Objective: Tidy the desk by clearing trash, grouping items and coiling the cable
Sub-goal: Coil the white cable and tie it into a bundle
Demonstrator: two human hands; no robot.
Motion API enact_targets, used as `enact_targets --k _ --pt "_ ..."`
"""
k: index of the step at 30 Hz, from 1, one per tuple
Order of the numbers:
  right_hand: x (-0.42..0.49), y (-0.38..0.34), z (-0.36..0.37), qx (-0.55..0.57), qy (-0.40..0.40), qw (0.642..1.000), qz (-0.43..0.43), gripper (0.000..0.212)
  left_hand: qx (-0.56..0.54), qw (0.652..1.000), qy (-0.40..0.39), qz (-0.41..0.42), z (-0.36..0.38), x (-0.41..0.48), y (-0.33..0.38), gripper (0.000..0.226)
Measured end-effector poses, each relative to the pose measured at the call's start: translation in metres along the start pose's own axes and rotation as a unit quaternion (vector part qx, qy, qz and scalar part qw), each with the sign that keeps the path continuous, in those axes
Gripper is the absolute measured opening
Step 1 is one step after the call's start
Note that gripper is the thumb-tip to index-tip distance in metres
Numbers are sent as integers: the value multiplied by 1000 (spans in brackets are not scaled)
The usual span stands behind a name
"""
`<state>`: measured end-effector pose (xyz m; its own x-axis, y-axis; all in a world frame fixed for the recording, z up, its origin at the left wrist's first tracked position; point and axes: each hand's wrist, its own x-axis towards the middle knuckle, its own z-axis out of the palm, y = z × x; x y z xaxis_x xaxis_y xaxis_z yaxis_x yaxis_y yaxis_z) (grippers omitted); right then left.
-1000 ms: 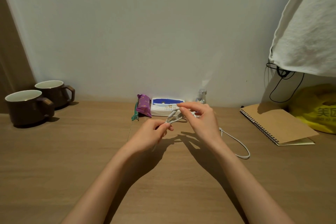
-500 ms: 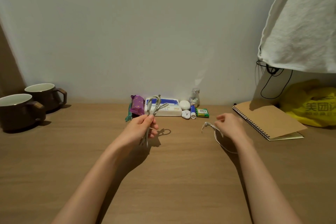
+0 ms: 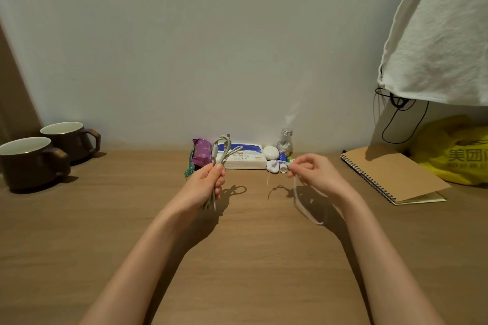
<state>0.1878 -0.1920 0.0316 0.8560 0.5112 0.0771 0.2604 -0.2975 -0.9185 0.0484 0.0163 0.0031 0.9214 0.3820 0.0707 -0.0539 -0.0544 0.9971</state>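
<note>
Gripping a bundle of looped white cable (image 3: pixel 223 152), the left hand (image 3: pixel 208 187) holds it upright above the tabletop (image 3: pixel 237 258). The right hand (image 3: pixel 315 174) pinches a loose strand (image 3: pixel 299 206) that droops toward the wood. Coiling appears to be the step in hand; next, the slack likely needs wrapping onto the bundle.

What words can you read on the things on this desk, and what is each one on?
"美团": on the crinkled yellow plastic bag; the frame edge cuts off what follows.
Smaller line under it on the same bag: too blurred to read.
Small print on the white tissue pack with the blue top: too blurred to read.
Shiny purple wrapper: pale markings only, nothing readable.
Brown spiral-bound notebook: no writing shows on the cover.
</note>
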Motion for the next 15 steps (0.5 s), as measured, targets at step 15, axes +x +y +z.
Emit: enact_targets --k 15 --pt "-6 -20 26 196 62 977 -50 11 229 959 -152 71 18 -22 12 27"
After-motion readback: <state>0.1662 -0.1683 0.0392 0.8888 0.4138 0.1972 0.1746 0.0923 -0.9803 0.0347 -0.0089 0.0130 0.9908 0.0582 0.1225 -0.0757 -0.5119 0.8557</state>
